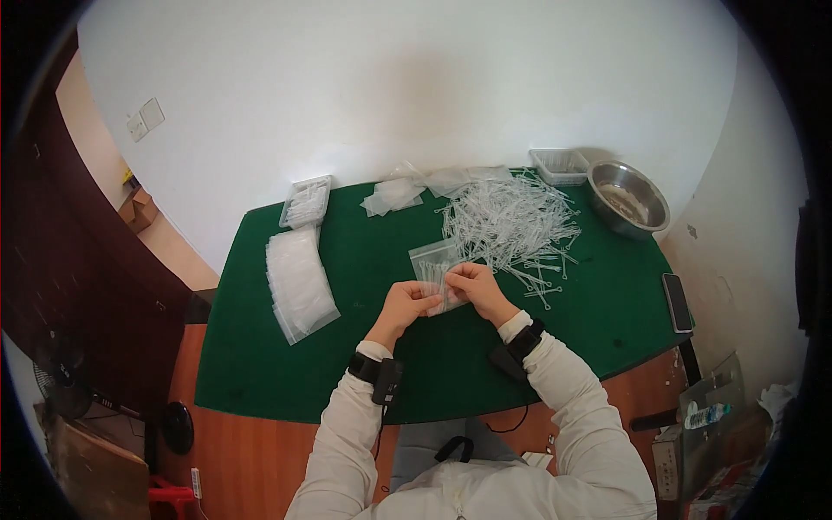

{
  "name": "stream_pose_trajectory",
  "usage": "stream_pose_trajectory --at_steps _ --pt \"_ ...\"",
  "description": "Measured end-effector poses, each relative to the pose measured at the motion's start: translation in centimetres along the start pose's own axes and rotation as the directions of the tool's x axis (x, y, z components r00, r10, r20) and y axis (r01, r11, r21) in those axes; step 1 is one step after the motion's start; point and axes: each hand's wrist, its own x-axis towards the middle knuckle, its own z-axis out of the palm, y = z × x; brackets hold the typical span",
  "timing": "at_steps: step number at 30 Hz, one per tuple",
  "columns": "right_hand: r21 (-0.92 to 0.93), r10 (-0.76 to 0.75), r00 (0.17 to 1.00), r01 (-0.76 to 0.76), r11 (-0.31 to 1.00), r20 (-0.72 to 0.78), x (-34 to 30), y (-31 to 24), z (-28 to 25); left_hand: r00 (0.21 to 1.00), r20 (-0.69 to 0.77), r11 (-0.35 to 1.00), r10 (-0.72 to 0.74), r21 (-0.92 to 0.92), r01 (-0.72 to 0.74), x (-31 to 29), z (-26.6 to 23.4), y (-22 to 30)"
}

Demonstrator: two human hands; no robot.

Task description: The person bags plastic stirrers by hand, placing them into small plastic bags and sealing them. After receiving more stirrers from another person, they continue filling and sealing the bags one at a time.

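Over the middle of the green table, a small clear zip bag (430,255) is held between my two hands, its zip edge pointing away from me. Several thin clear sticks with looped ends show inside it. The fingers of my left hand (404,307) are closed on the bag's lower left part. My right hand (482,289) pinches its right side; the fingertips partly cover the bag. Just beyond my right hand lies a large loose pile of clear plastic sticks with small looped ends (511,217).
A fanned stack of clear zip bags (299,282) lies left, below a plastic tray of wrapped pieces (307,201). More flat bags (394,196) lie at the back. A clear tray (559,166) and steel bowl (628,198) stand back right; a phone (678,303) lies at the right edge.
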Motion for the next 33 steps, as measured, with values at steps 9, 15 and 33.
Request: stream_pose_trajectory --at_steps 9,15,33 --pt "0.009 0.011 0.997 -0.010 1.000 -0.073 -0.01 -0.27 -0.11 0.988 0.123 0.996 -0.091 -0.009 0.093 -0.44 0.45 0.46" --pt "0.008 0.040 0.999 -0.040 0.999 -0.008 0.14 -0.09 -0.29 0.982 0.156 0.977 -0.104 0.201 0.072 -0.11 -0.04 0.07" --pt "-0.053 0.009 0.996 -0.005 0.999 0.086 -0.29 -0.37 0.15 0.986 -0.137 0.988 0.096 -0.111 -0.112 0.24 0.49 0.09"
